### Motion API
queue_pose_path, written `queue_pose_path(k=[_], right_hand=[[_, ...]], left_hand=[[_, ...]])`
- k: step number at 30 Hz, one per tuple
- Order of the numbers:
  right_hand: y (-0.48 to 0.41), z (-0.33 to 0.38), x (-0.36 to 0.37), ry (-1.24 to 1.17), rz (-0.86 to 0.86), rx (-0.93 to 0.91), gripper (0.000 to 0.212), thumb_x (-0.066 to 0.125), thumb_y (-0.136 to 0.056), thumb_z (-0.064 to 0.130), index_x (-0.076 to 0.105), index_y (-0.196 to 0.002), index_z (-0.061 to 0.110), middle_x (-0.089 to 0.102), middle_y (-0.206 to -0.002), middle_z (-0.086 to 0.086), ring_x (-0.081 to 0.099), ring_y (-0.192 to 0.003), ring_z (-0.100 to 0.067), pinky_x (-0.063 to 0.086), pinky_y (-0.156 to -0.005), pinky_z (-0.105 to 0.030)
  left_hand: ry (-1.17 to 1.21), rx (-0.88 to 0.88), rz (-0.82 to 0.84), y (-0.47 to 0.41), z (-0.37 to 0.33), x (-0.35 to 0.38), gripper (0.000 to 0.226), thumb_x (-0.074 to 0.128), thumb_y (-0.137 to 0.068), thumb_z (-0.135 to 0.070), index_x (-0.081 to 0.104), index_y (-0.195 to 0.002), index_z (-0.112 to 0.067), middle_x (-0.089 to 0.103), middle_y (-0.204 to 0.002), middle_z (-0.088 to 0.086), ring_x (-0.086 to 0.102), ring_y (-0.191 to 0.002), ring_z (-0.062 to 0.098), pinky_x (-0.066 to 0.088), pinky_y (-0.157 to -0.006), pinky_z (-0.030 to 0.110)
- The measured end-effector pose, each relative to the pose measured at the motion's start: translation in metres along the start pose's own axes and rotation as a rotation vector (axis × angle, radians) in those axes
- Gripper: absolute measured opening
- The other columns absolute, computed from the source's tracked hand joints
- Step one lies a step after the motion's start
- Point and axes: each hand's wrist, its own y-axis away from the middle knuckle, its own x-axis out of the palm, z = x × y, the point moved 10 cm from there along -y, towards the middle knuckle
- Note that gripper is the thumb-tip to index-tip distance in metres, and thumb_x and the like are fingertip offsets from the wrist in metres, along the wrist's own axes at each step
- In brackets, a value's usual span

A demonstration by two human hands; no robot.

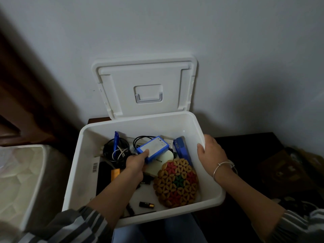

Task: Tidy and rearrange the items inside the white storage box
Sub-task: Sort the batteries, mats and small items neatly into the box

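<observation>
Left hand (135, 165) grips blue box (152, 149) by its near end, at centre of white storage box (77, 172); long axis runs 8 to 2 o'clock. Right hand (210, 153) curls over the rim at 3 o'clock. Inside: cable coil (112, 152) and blue pen (116, 142) at 10, blue stapler (182, 151) at 1, woven mat (176, 183) at 4, battery (147, 205) at 6. Lid (145, 88) upright at 12.

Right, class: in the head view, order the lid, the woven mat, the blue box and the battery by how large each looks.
1. lid
2. woven mat
3. blue box
4. battery
The lid stands farther from the camera than the rest, yet looks largest, so the order is safe.
</observation>
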Motion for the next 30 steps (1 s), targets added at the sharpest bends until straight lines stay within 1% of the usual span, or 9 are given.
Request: queue_pose_path(k=[4, 6, 9, 13, 15, 18, 21, 24, 30], right_hand=[[0.000, 0.000, 0.000, 0.001, 0.006, 0.006, 0.029, 0.044, -0.097, 0.024, 0.046, -0.121, 0.008, 0.053, -0.120, -0.011, 0.056, -0.098, -0.027, 0.044, -0.073, -0.031], [0.001, 0.001, 0.000, 0.007, 0.007, 0.006, 0.030, 0.044, -0.097, 0.023, 0.046, -0.121, 0.007, 0.053, -0.121, -0.012, 0.056, -0.099, -0.028, 0.044, -0.075, -0.032], [0.000, 0.000, 0.001, 0.019, 0.014, 0.013, 0.029, 0.044, -0.097, 0.022, 0.046, -0.121, 0.006, 0.052, -0.122, -0.013, 0.056, -0.101, -0.030, 0.038, -0.073, -0.029], [-0.001, -0.001, 0.002, 0.017, 0.016, 0.020, 0.027, 0.044, -0.096, 0.020, 0.046, -0.119, 0.005, 0.052, -0.122, -0.013, 0.055, -0.101, -0.032, 0.038, -0.072, -0.030], [-0.001, -0.002, 0.001, 0.018, 0.010, 0.020, 0.027, 0.044, -0.096, 0.021, 0.047, -0.118, 0.006, 0.053, -0.121, -0.013, 0.056, -0.100, -0.031, 0.038, -0.071, -0.030], [-0.001, -0.001, 0.002, 0.025, 0.004, 0.017, 0.028, 0.044, -0.096, 0.021, 0.047, -0.119, 0.005, 0.052, -0.122, -0.014, 0.056, -0.100, -0.032, 0.036, -0.071, -0.029], [-0.001, -0.002, 0.001, 0.034, -0.003, 0.021, 0.028, 0.044, -0.096, 0.022, 0.047, -0.119, 0.006, 0.053, -0.120, -0.013, 0.056, -0.098, -0.030, 0.035, -0.069, -0.027], [0.000, -0.002, 0.000, 0.036, -0.003, 0.023, 0.027, 0.043, -0.097, 0.022, 0.046, -0.119, 0.007, 0.053, -0.120, -0.011, 0.056, -0.098, -0.028, 0.035, -0.068, -0.026], [0.000, -0.001, 0.000, 0.033, 0.005, 0.033, 0.028, 0.043, -0.097, 0.023, 0.046, -0.120, 0.007, 0.052, -0.122, -0.011, 0.056, -0.101, -0.028, 0.036, -0.070, -0.026]], left_hand=[[-0.090, 0.039, 0.143, 0.011, -0.006, 0.022, 0.023, 0.064, -0.092, -0.015, 0.059, -0.110, 0.000, 0.066, -0.103, 0.017, 0.064, -0.079, 0.020, 0.055, -0.064, 0.025], [-0.232, 0.085, 0.209, 0.016, -0.009, 0.035, 0.014, 0.062, -0.094, -0.015, 0.061, -0.102, -0.003, 0.068, -0.091, 0.012, 0.064, -0.073, 0.016, 0.053, -0.058, 0.021], [-0.541, 0.240, 0.185, 0.013, -0.021, 0.038, 0.008, 0.065, -0.091, -0.013, 0.066, -0.091, -0.005, 0.065, -0.086, 0.009, 0.059, -0.076, 0.017, 0.047, -0.066, 0.026], [-0.855, 0.394, 0.011, 0.005, -0.032, 0.017, 0.031, 0.063, -0.089, -0.018, 0.061, -0.118, -0.009, 0.057, -0.121, 0.012, 0.055, -0.109, 0.026, 0.050, -0.091, 0.036], [-0.860, 0.339, -0.065, 0.001, -0.028, 0.003, 0.043, 0.066, -0.086, -0.021, 0.051, -0.125, -0.008, 0.045, -0.131, 0.016, 0.049, -0.117, 0.033, 0.049, -0.096, 0.044], [-0.711, 0.141, -0.015, -0.003, -0.005, -0.002, 0.067, 0.070, -0.087, -0.022, 0.034, -0.139, -0.001, 0.043, -0.136, 0.021, 0.049, -0.121, 0.036, 0.048, -0.097, 0.045], [-0.522, 0.026, 0.040, -0.003, 0.010, 0.005, 0.058, 0.068, -0.089, -0.017, 0.040, -0.136, 0.002, 0.053, -0.130, 0.021, 0.055, -0.117, 0.035, 0.051, -0.086, 0.038], [-0.458, -0.004, 0.010, -0.008, 0.012, 0.004, 0.051, 0.069, -0.088, -0.015, 0.045, -0.131, 0.001, 0.055, -0.128, 0.022, 0.056, -0.114, 0.036, 0.052, -0.080, 0.040], [-0.316, 0.072, -0.015, -0.007, -0.005, 0.002, 0.047, 0.076, -0.081, -0.013, 0.055, -0.116, 0.010, 0.061, -0.112, 0.025, 0.061, -0.104, 0.041, 0.052, -0.091, 0.055]])
